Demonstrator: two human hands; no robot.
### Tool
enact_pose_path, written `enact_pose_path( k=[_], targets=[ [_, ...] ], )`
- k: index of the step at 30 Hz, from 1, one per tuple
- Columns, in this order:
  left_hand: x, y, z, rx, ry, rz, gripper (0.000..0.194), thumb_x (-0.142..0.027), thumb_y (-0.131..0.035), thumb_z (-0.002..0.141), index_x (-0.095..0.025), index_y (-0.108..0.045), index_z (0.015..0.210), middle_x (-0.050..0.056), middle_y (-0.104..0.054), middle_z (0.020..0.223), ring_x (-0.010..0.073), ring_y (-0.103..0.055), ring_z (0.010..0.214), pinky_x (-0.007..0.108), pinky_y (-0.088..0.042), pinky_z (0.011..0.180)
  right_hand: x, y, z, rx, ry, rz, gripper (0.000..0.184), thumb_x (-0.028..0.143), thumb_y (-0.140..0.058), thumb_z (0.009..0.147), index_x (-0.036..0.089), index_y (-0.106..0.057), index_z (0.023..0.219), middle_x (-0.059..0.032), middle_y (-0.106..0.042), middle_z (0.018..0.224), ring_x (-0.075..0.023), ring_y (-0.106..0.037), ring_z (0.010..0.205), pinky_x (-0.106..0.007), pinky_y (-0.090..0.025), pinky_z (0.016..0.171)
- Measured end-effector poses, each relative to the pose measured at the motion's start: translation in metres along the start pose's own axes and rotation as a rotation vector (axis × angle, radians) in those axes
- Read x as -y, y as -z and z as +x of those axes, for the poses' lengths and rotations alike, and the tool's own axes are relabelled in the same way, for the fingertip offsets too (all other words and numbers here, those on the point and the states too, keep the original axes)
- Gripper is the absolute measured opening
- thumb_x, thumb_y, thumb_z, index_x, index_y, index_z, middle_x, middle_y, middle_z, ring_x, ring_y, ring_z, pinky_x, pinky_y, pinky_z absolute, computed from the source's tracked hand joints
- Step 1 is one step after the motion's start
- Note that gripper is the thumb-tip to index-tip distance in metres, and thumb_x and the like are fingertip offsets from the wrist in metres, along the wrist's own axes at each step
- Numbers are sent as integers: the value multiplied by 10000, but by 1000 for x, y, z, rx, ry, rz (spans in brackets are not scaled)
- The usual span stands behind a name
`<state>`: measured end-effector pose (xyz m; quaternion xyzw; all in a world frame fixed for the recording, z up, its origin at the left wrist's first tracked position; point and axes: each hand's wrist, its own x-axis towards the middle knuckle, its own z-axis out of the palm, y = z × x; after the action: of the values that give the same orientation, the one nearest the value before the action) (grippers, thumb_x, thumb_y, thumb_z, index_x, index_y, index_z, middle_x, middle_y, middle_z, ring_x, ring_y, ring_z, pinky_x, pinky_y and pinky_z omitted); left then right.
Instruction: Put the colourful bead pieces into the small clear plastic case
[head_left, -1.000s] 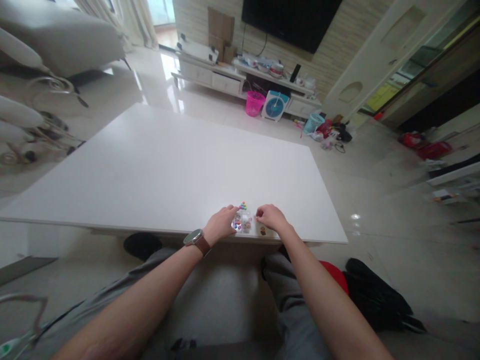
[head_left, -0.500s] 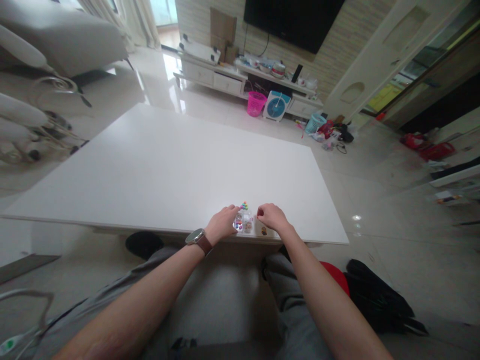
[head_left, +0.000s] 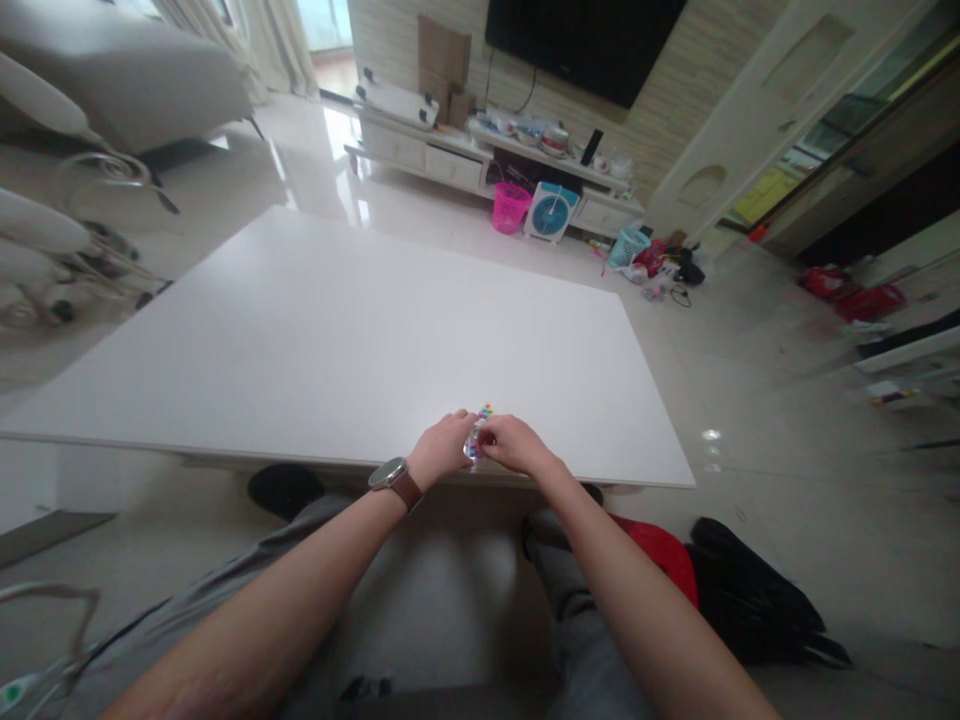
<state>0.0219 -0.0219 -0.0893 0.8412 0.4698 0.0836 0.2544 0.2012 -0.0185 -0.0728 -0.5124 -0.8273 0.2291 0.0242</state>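
Note:
A small clear compartment box [head_left: 472, 449] with colourful bits in it sits at the near edge of the white table [head_left: 360, 330]. My left hand [head_left: 442, 443] grips its left side, thumb near the front and fingers at the back. Over the box, my right hand [head_left: 516, 442] reaches in with fingertips pinched together; whatever they hold, if anything, is hidden. The right hand covers most of the box's right part. Just behind the box lies a little cluster of bright, many-coloured beads [head_left: 487, 409].
The table's near edge runs close below both wrists. Beyond the table stand a pink basket [head_left: 511, 208], a blue and white fan [head_left: 551, 212] and a low TV cabinet [head_left: 454, 168]. A black bag [head_left: 757, 595] lies on the floor at the right.
My right hand has moved left, from beside the box to over it, and now hides its right part and the small patterned thing at its right. The left hand stays put.

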Motion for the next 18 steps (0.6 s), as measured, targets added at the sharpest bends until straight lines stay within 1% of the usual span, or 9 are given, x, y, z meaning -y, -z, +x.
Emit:
enact_pose_path(
  k=[7, 15, 18],
  targets=[
    [2, -3, 3, 4, 0, 1, 418, -247, -711, 796, -221, -571, 1189, 89, -612, 1196, 243, -607, 1070, 345, -520, 897, 6, 2, 0, 52, -17, -107, 105, 193, -638, 859, 190, -743, 864, -64, -749, 911, -185, -667, 881, -249, -431, 767],
    [2, -4, 3, 0, 5, 1, 493, -204, -734, 747, -226, -563, 1209, 84, -608, 1210, 245, -608, 1085, 341, -525, 895, 17, 7, -3, 88, -31, -199, 157, 228, -593, 895, 185, -744, 899, -90, -753, 989, -202, -682, 907, -259, -440, 753],
    [3, -5, 2, 0, -2, -1, 492, -197, -726, 749, -229, -561, 1211, 84, -609, 1202, 243, -607, 1075, 343, -527, 891, 19, 7, -4, 104, -52, -223, 168, 229, -582, 902, 185, -743, 920, -95, -755, 1008, -207, -688, 916, -260, -444, 752]
  ],
)
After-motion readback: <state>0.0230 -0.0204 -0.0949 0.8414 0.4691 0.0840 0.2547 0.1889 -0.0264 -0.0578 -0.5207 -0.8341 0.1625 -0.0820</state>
